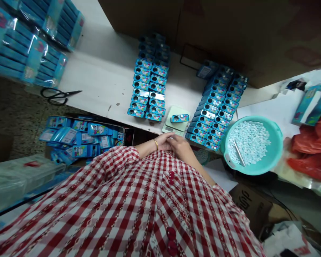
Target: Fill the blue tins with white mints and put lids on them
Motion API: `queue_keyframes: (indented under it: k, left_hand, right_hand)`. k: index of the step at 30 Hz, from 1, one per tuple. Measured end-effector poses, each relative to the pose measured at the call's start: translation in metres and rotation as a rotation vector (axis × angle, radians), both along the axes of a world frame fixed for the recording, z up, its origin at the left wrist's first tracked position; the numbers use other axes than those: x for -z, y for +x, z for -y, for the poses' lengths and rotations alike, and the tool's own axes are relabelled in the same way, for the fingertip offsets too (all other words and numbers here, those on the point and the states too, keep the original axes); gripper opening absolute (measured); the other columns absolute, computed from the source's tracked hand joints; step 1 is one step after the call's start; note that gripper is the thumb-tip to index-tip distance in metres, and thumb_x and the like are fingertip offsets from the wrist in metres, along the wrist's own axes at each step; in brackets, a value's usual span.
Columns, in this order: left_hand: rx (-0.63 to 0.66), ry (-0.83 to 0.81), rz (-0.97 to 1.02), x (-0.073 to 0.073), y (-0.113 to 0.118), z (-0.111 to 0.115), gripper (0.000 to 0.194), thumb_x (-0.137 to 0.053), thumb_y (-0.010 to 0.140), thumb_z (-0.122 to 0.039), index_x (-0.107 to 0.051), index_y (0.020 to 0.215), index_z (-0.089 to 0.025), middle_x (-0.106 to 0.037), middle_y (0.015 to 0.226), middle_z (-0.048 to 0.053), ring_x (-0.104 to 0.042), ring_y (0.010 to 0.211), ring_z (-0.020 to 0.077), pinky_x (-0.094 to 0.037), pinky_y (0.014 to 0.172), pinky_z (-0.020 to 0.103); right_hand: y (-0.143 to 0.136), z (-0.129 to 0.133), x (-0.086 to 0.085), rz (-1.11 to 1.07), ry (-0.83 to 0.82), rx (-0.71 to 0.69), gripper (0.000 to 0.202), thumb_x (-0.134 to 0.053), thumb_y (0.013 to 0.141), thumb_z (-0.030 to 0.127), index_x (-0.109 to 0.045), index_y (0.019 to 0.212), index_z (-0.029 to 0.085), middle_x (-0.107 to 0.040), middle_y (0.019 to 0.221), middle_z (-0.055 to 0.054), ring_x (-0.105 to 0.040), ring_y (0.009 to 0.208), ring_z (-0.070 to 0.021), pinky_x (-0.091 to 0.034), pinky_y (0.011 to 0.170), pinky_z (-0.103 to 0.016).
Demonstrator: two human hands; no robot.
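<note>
1. Left hand [163, 141] and right hand [180, 145] touch, fingers together; whether they hold anything, I cannot tell.
2. Just beyond, a blue tin [179, 118] lies on a pale scale [171, 125].
3. Tin rows [149, 89] flank it; rightward sits a teal basin [277, 142].

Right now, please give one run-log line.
left hand, right hand: touching | scale: one blue tin on top | bowl: pale pellets, metal tool | scissors: table edge

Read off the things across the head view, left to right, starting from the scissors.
Black scissors, first double row of blue containers, pale scale, second double row, turquoise basin, red plastic bag.
</note>
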State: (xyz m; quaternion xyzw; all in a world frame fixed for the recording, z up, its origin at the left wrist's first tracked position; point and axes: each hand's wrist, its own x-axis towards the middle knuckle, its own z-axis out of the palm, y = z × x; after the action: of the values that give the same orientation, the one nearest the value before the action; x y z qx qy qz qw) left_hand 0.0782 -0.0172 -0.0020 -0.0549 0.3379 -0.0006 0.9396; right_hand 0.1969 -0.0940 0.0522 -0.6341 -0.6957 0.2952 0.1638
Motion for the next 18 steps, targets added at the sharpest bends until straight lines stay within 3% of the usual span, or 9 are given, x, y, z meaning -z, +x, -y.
queue_keyframes:
  k: [2, 5, 9, 13, 18]
  left_hand:
    - [0.013, -0.038, -0.045, 0.004, -0.009, -0.001, 0.032, -0.041, 0.092, -0.029, -0.064, 0.095, -0.007, -0.067, 0.066, 0.008, -0.064, 0.060, 0.0178, -0.048, 0.070, 0.031]
    - [0.034, -0.052, -0.112, 0.007, -0.024, -0.003, 0.028, -0.042, 0.091, -0.024, -0.064, 0.090, -0.007, -0.061, 0.054, 0.004, -0.058, 0.047, 0.0140, -0.046, 0.056, 0.025]
    - [0.058, -0.051, -0.154, 0.005, -0.033, -0.003, 0.024, -0.045, 0.090, -0.022, -0.064, 0.089, -0.006, -0.062, 0.056, 0.005, -0.059, 0.047, 0.0141, -0.046, 0.053, 0.025]
    - [-0.026, -0.007, -0.206, 0.002, -0.029, -0.005, 0.019, -0.044, 0.089, -0.014, -0.062, 0.087, -0.007, -0.064, 0.060, 0.005, -0.061, 0.054, 0.0128, -0.050, 0.062, 0.025]
    - [-0.125, 0.082, -0.274, -0.002, -0.027, -0.017, 0.024, -0.040, 0.091, -0.012, -0.060, 0.079, -0.008, -0.066, 0.067, 0.009, -0.065, 0.063, 0.0134, -0.053, 0.064, 0.023]
  right_hand:
    - [-0.020, -0.009, 0.007, 0.159, -0.066, -0.153, 0.026, -0.050, 0.082, 0.009, -0.065, 0.101, 0.020, -0.061, 0.112, -0.011, -0.057, 0.096, -0.0215, -0.051, 0.076, -0.032]
    - [-0.027, -0.012, 0.014, 0.222, -0.131, -0.322, 0.019, -0.050, 0.084, 0.011, -0.065, 0.094, 0.018, -0.062, 0.110, -0.012, -0.055, 0.096, -0.0219, -0.051, 0.071, -0.031]
    - [-0.029, -0.013, 0.018, 0.157, -0.129, -0.393, 0.020, -0.048, 0.087, 0.013, -0.065, 0.094, 0.019, -0.063, 0.103, -0.009, -0.055, 0.096, -0.0197, -0.051, 0.074, -0.030]
    - [-0.026, -0.017, 0.019, 0.091, -0.078, -0.320, 0.025, -0.044, 0.088, 0.011, -0.064, 0.103, 0.018, -0.064, 0.103, -0.008, -0.056, 0.097, -0.0189, -0.050, 0.081, -0.031]
    - [0.008, -0.040, 0.014, 0.024, 0.099, 0.024, 0.025, -0.041, 0.090, 0.016, -0.063, 0.102, 0.016, -0.065, 0.100, -0.010, -0.059, 0.095, -0.0190, -0.048, 0.086, -0.032]
